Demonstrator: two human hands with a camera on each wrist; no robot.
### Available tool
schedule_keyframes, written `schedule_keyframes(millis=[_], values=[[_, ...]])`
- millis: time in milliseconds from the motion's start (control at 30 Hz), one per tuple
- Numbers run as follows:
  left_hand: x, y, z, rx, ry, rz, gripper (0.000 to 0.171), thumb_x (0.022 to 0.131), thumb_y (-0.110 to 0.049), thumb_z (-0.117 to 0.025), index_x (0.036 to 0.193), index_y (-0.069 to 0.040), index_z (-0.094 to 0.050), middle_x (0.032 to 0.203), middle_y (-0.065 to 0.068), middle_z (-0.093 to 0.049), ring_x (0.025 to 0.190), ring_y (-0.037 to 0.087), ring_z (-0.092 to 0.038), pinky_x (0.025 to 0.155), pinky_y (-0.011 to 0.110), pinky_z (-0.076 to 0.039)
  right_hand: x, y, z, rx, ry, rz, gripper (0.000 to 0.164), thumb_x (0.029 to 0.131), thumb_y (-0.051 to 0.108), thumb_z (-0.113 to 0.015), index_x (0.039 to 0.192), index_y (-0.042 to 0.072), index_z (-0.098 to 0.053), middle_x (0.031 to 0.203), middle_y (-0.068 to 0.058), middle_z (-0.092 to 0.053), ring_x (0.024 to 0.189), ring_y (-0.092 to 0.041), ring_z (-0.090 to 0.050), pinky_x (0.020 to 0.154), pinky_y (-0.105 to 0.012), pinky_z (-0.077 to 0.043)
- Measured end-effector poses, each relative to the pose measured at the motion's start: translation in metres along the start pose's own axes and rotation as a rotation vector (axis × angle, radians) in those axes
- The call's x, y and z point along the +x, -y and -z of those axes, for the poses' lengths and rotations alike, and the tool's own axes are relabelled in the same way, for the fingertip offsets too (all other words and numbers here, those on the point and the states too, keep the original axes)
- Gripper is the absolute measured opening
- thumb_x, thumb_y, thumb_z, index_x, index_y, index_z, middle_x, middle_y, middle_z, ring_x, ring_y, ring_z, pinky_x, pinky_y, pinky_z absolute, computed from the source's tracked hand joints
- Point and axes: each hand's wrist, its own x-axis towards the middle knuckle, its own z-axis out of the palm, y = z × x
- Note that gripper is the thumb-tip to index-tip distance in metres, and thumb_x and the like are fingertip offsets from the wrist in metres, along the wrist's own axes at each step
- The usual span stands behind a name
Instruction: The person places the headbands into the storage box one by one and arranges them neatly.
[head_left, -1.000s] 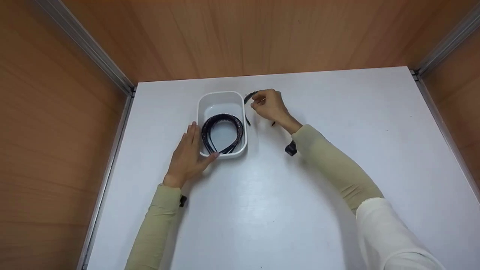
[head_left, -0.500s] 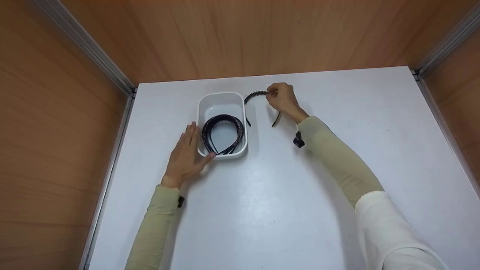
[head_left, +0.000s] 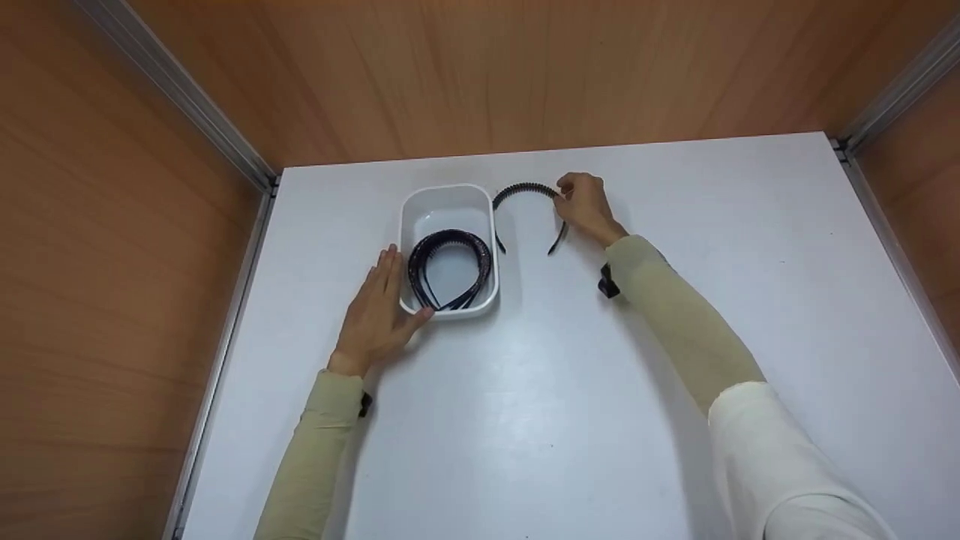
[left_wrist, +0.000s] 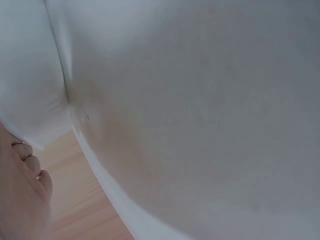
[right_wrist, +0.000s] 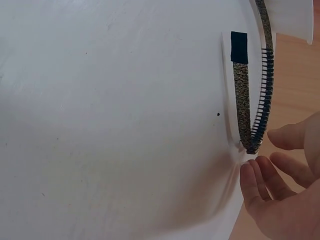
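Observation:
A white plastic bin (head_left: pixel 450 202) stands toward the back of the table in the head view. Inside it several dark headbands (head_left: pixel 450 235) lie nested together. My left hand (head_left: pixel 373 311) rests along the bin's left side, fingers straight, with the thumb at the front rim. Just right of the bin, a toothed headband (head_left: pixel 525 187) with glittery cloth stands as an arch, both ends toward me. My right hand (head_left: pixel 587 206) is at the right side of its curve. In the right wrist view, the fingers (right_wrist: pixel 257 187) are parted beside the headband's bend, gripping nothing.
The white table (head_left: pixel 525 420) backs onto a wooden panel (head_left: pixel 480 75), with another wooden panel (head_left: pixel 112 300) on the left. A dark wrist camera (head_left: pixel 608 282) hangs beneath the right sleeve.
My right hand has slid rightward along the headband, uncovering more of its arch, and its fingers have come off it. The left hand stays on the bin.

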Motion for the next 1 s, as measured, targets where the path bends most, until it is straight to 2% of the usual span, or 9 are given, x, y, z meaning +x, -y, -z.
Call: schedule_keyframes(millis=[200, 533, 833, 1000], values=[[-0.002, 0.003, -0.002, -0.017, -0.036, -0.028, 0.109, 0.099, -0.061, -0.064, 0.170, 0.002, -0.011, 0.179, 0.019, -0.012, 0.167, 0.034, -0.012, 0.137, 0.044, -0.014, 0.001, -0.006, -0.007, -0.003, -0.001, -0.021, 0.032, 0.099, 0.000, -0.062, 0.129, -0.010, -0.068, 0.118, -0.023, -0.068, 0.111, -0.031, -0.061, 0.097, -0.044, -0.054], [-0.007, 0.007, 0.002, -0.026, -0.057, -0.021, 0.108, 0.099, -0.059, -0.065, 0.169, 0.004, -0.013, 0.179, 0.020, -0.014, 0.167, 0.034, -0.013, 0.137, 0.047, -0.016, 0.006, 0.002, -0.017, 0.010, 0.004, -0.052, 0.031, 0.098, -0.004, -0.057, 0.125, -0.010, -0.071, 0.119, -0.023, -0.071, 0.109, -0.030, -0.064, 0.094, -0.042, -0.059], [-0.006, 0.008, 0.001, -0.029, -0.049, -0.006, 0.108, 0.099, -0.061, -0.064, 0.170, 0.002, -0.013, 0.179, 0.017, -0.013, 0.167, 0.032, -0.012, 0.137, 0.045, -0.015, 0.007, 0.008, -0.011, 0.048, 0.011, -0.174, 0.031, 0.097, -0.001, -0.063, 0.126, -0.007, -0.072, 0.126, -0.020, -0.070, 0.116, -0.028, -0.063, 0.095, -0.039, -0.059], [-0.006, 0.007, 0.002, -0.022, -0.071, -0.028, 0.109, 0.098, -0.062, -0.065, 0.169, 0.003, -0.014, 0.179, 0.019, -0.014, 0.167, 0.034, -0.014, 0.136, 0.048, -0.017, 0.006, 0.010, -0.007, 0.052, 0.016, -0.190, 0.029, 0.096, 0.001, -0.065, 0.122, -0.005, -0.075, 0.127, -0.018, -0.071, 0.116, -0.026, -0.064, 0.087, -0.033, -0.059]])
